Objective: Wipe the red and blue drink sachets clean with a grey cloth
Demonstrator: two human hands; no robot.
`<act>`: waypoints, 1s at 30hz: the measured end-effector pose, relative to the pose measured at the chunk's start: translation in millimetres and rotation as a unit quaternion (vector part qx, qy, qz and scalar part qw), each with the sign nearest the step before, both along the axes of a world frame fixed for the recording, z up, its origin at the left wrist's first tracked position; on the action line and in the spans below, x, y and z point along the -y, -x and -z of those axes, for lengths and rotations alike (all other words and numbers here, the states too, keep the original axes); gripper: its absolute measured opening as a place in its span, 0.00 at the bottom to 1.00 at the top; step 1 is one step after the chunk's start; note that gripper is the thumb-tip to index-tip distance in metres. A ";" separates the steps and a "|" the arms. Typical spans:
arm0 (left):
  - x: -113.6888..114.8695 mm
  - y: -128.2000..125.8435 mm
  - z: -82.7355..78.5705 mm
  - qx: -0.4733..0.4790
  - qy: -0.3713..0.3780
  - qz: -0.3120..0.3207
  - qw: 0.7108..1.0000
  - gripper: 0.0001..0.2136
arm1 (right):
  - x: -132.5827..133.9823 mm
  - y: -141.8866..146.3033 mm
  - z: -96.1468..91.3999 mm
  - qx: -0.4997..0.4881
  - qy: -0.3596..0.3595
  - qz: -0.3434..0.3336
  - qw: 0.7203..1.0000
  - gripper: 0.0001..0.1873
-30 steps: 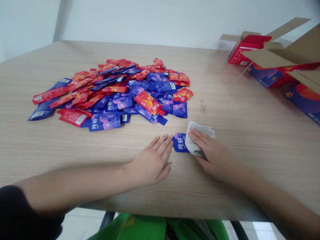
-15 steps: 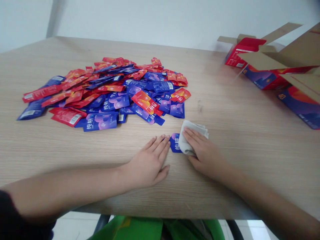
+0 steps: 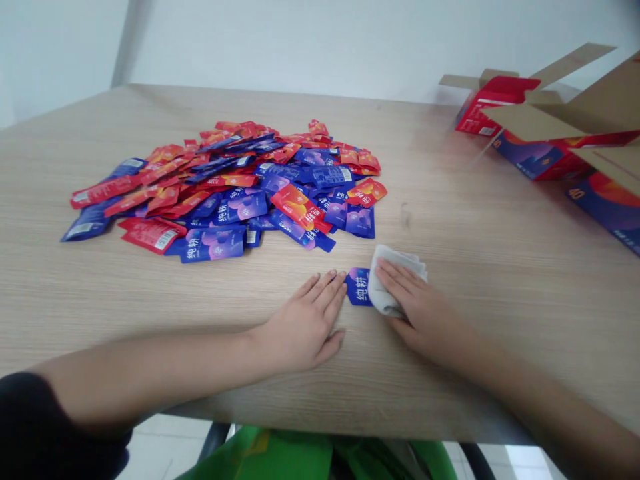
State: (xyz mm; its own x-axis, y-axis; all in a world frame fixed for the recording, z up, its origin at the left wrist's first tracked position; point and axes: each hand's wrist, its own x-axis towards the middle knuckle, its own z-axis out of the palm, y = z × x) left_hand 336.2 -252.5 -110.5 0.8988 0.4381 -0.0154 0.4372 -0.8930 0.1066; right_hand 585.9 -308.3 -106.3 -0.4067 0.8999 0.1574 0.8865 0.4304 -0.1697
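A blue sachet [image 3: 358, 287] with white lettering lies flat on the table near its front middle. The fingertips of my left hand [image 3: 309, 323] rest on its left end, fingers stretched out flat. My right hand [image 3: 425, 313] presses a folded pale grey cloth [image 3: 387, 293] down over the sachet's right part, which is hidden beneath it. Beyond my hands spreads a heaped pile of red and blue sachets [image 3: 240, 180], the nearest of them a short way from the cloth.
At the back right stand opened cardboard boxes: a small red one [image 3: 493, 103], a blue and red one [image 3: 537, 157], and another [image 3: 605, 207] cut by the frame edge. A white wall [image 3: 300, 47] rises behind the wooden table [image 3: 450, 220]. Something green [image 3: 280, 457] shows below the front edge.
The cloth under my right hand has slid slightly right along the sachet, so a bit more of its lettering shows. My left hand stays at its left end. The whole view has shifted a little.
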 end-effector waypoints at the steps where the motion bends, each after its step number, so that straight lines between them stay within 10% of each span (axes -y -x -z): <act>1: 0.0 0.2 0.0 0.000 0.000 0.000 1.000 0.31 | 1.1 -6.5 -0.3 -0.003 0.006 0.009 1.000 0.31; 23: 1.3 -1.7 1.8 0.008 -0.007 -0.002 1.000 0.31 | -15.5 25.6 6.1 -0.019 -0.044 -0.051 0.998 0.31; 30: 0.5 -1.6 -1.5 -0.006 -0.004 0.000 1.000 0.30 | 1.4 -6.7 -2.9 0.045 -0.024 0.048 0.998 0.29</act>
